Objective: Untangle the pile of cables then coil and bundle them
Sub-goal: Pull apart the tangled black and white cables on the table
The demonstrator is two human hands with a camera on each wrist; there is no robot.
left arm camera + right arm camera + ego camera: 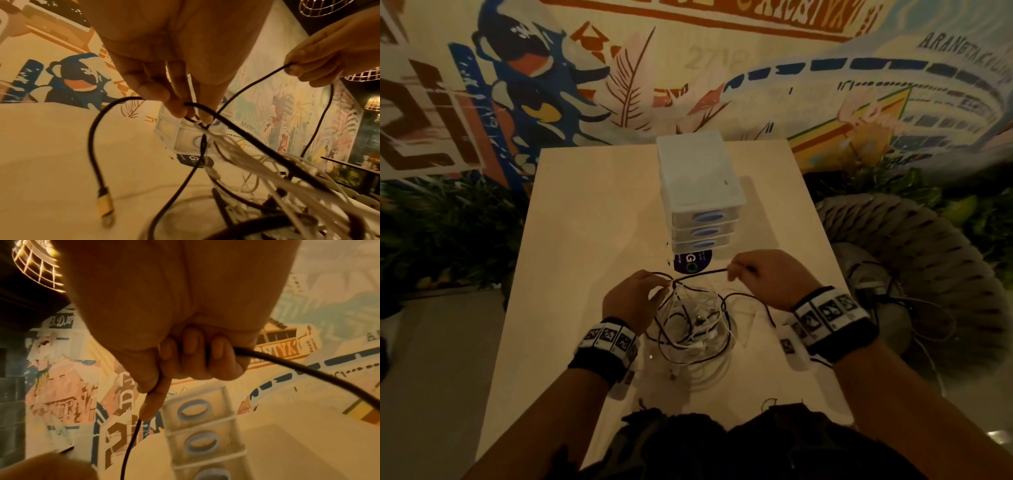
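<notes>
Untangling step: one black cable being drawn out of a mixed knot; no coiling or bundling yet.
Loose end: black cable [93, 146] arcs down left of the hand, its gold-coloured plug [105, 205] hanging free just above the surface [585, 212].
Left hand: left hand [631, 296] raised over the pile, fingers [174, 107] pinching the crossing where black and thin white strands meet.
Pile: cable pile [693, 329] lies on the surface between the wrists, black and white loops interlaced, part lifted toward the pinch.
Right hand: right hand [767, 274] curled round the same black cable, thumb and forefinger nipping it; the run to the left hand is taut.
Behind: white drawer unit [700, 192] stands beyond the hands.
Handling advice: hold the knot steady with the left; ease tension rather than tug, since pulling likely tightens the white strands; feed the free plug back through the loop.
</notes>
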